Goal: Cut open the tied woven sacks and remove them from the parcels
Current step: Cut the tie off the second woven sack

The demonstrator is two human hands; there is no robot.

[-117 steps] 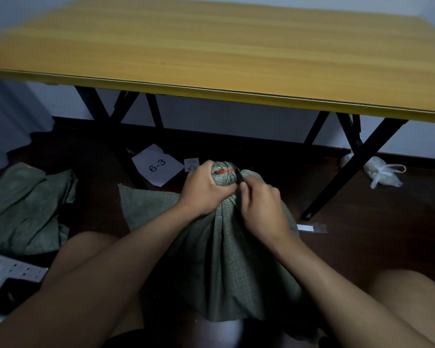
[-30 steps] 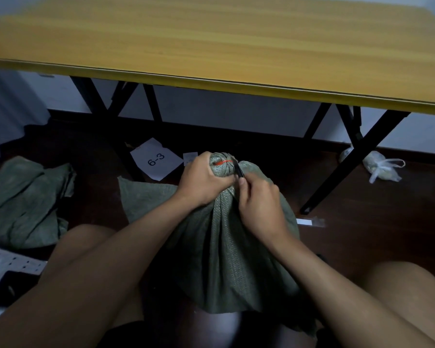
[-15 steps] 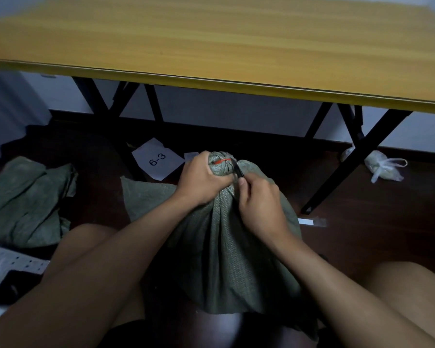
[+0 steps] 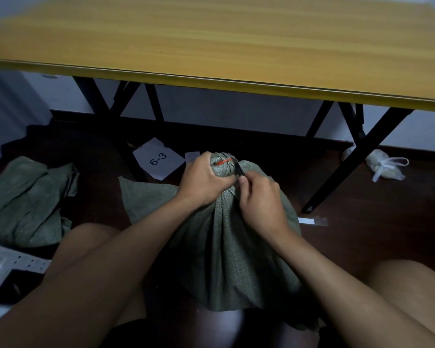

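Dim room, dark floor (image 4: 362, 247); a yellow-topped folding table (image 4: 211, 46) on black legs fills the upper view, and all places below are given relative to it. Left of the table's near-left leg, on the floor: a crumpled empty green sack (image 4: 23, 197). Just under the near edge, by that leg: a paper sheet marked "6-3" (image 4: 158, 158). In front of the table, between the person's bare knees, stands the tied woven sack (image 4: 226, 247) — long axis roughly upright, gathered neck pointing up and slightly away toward the table, bound by a red tie (image 4: 222, 161). Left hand (image 4: 202, 180) is closed tight around the neck just below the tie. Right hand (image 4: 260, 200) is curled around a thin dark blade (image 4: 237, 169), pinched between thumb and forefinger, tip at the neck beside the tie. Far right, by the right legs: a small knotted white bag (image 4: 384, 165). Risks, as judged: the blade works just beside the left fingertips — a slip off the slick weave would reach them; cutting too deep could nick the parcel inside; if the neck twists in the grip, the cut may miss the tie.
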